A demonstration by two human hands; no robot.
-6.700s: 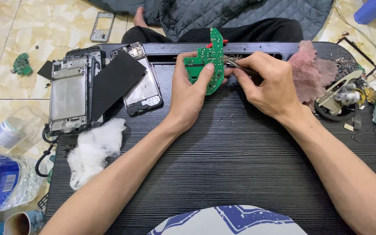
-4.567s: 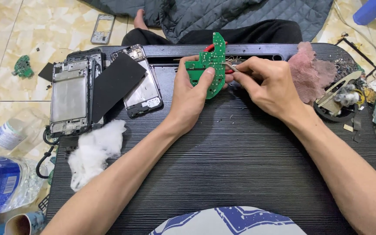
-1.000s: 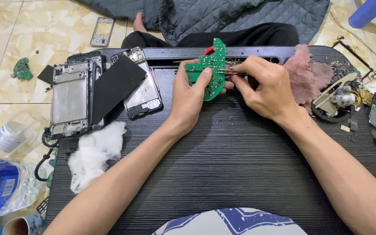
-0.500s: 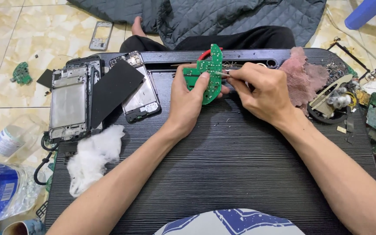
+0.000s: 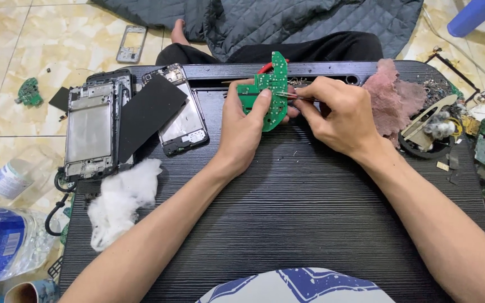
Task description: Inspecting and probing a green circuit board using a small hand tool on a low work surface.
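The left hand (image 5: 248, 126) grips a thin, stiff green circuit board (image 5: 270, 92) by its edge; it looks light and breakable. The right hand (image 5: 338, 115) pinches thin metal tweezers (image 5: 288, 95) against it.

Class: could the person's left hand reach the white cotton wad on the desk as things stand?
Probably yes. The cotton wad lies uncovered beside that forearm, but the left hand holds the green board and must free itself first.

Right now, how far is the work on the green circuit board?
Done: two opened phones lie stripped on the black table. In hand: the left hand holds the green circuit board upright, and the right hand touches it with a thin metal tool. Left: the board is bare, not fitted into any casing.
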